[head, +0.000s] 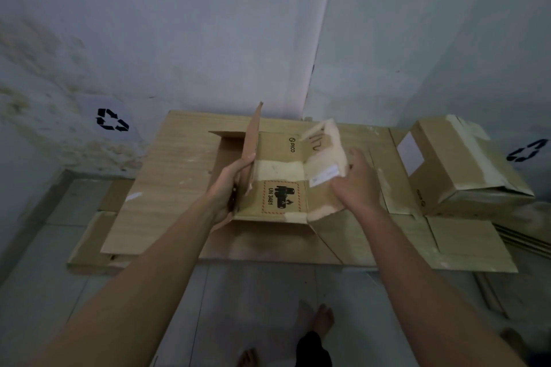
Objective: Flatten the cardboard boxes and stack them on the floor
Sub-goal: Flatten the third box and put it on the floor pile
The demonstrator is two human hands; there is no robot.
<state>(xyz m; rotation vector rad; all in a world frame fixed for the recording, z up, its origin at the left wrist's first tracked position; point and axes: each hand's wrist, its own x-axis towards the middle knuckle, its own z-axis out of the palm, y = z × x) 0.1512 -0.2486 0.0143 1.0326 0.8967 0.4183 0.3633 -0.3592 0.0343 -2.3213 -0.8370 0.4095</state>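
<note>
Nearest you, your bare feet [316, 322] stand on the pale tiled floor [238, 292], and both forearms reach forward over it. Your left hand [231, 188] is clenched on the left flap [252, 152] of the cardboard box [278, 185], thumb on the inner face and fingers behind, holding that flap upright and tilted slightly outward. Your right hand [356, 185] grips the right flap [326, 164], which is blurred and covered with pale tape; the fingers curl around its outer side. The box is held in the air between your hands, above the flattened pile, with its open panel facing you; it shows a red-bordered label [280, 197] reading UN 3481 and a small PICO logo [292, 144]. Beneath and beyond it, flattened cardboard sheets [167, 188] lie stacked on the floor against the walls. To the right, 1 taped box [459, 167] with a white sticker still stands unflattened on the sheets. On the walls behind are 2 black recycling symbols, one at left [111, 120] and one at right [527, 150].
</note>
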